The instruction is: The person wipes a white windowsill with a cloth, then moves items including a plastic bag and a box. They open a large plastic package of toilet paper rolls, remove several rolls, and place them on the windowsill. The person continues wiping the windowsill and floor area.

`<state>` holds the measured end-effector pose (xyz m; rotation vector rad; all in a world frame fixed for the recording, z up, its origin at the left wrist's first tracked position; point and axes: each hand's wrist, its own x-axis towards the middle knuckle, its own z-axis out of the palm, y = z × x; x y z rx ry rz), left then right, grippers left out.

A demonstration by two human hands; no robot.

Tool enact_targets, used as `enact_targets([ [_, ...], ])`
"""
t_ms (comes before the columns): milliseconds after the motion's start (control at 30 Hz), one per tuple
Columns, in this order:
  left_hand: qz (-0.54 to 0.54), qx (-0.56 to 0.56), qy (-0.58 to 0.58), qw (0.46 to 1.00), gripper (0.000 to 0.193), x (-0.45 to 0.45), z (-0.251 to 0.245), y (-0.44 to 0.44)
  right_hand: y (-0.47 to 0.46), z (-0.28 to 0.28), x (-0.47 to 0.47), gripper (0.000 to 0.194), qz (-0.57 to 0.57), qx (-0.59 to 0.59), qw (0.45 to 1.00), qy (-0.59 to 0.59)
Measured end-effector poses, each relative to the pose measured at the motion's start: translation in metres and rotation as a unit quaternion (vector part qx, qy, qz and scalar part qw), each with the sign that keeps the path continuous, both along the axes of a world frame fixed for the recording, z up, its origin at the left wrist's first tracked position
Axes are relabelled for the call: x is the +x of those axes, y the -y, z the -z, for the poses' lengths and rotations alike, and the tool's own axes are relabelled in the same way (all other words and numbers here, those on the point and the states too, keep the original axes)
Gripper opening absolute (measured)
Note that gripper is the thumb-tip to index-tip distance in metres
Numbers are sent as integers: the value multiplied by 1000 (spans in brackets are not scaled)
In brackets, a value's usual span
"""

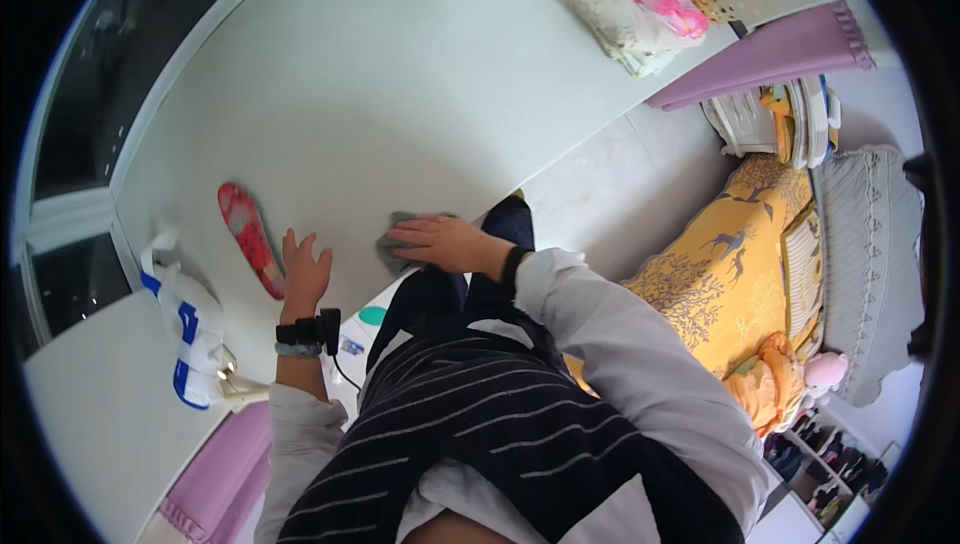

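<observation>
My right hand [439, 242] presses flat on a grey cloth [390, 247], which lies near the front edge of a broad white ledge [315, 116]. Part of the cloth is hidden under the palm. To its left, my left hand [305, 274] is empty with its fingers spread, over or on the ledge; contact cannot be made out. Just left of those fingers lies a long, flat, red-patterned object with rounded ends [251, 236], perhaps an insole.
A white and blue plastic bag [191, 334] sits at the ledge's left end by the dark window [82, 71]. Folded fabric [630, 22] is stacked at the far right near a purple curtain [765, 56]. A bed with a yellow cover [697, 266] stands to my right, across the floor [600, 184].
</observation>
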<state>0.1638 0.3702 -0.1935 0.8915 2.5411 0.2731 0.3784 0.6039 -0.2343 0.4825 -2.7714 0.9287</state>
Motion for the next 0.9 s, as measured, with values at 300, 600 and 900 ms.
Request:
enact_targets([
  [300,35,21,-14,999,44,-21,-63,-149,-298,-14,117,41,330,76,939,-62],
  [600,2,311,-182,933,68,-54,-183,-435,-293,11,80,48,345,36,936,69],
  [900,-203,92,-259,940,108,-43,-216,-582,-323,0,49,46,273,-8,956,110],
])
